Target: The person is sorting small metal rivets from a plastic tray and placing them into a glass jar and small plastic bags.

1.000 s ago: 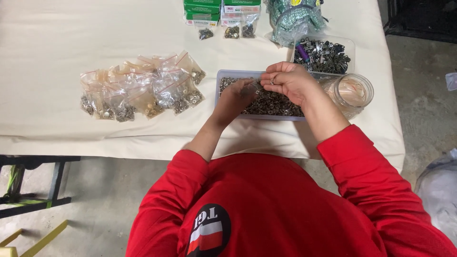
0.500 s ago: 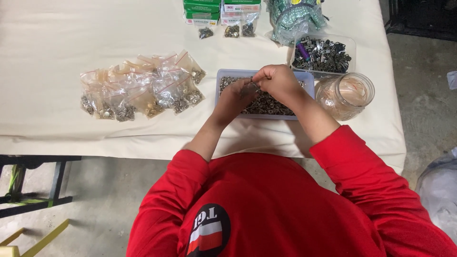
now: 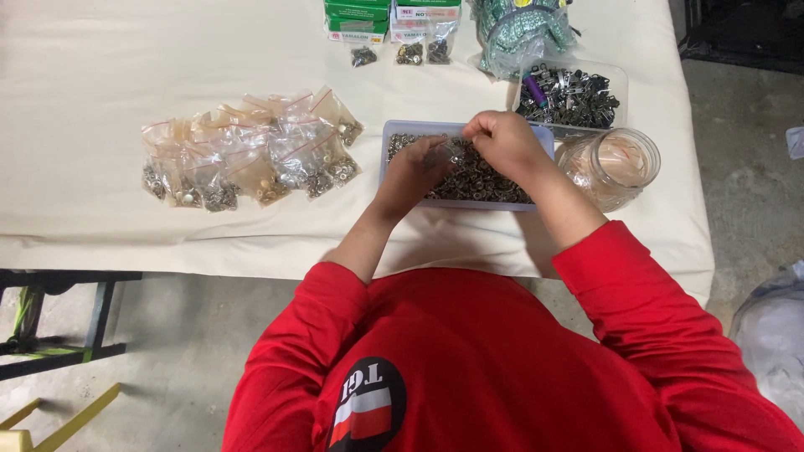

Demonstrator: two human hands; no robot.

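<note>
Head view: green and white boxes (image 3: 392, 17) top; left hand (image 3: 416, 172) and right hand (image 3: 502, 144), grips unclear, over tray (image 3: 402, 130).

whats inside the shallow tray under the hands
The tray is filled with small metal rings or eyelets. The left hand and right hand cover its middle, hiding anything pinched there.

Your left hand (image 3: 416, 167) and right hand (image 3: 502, 142) meet close together, forearms extended forward, fingers curled, pinching.
</note>
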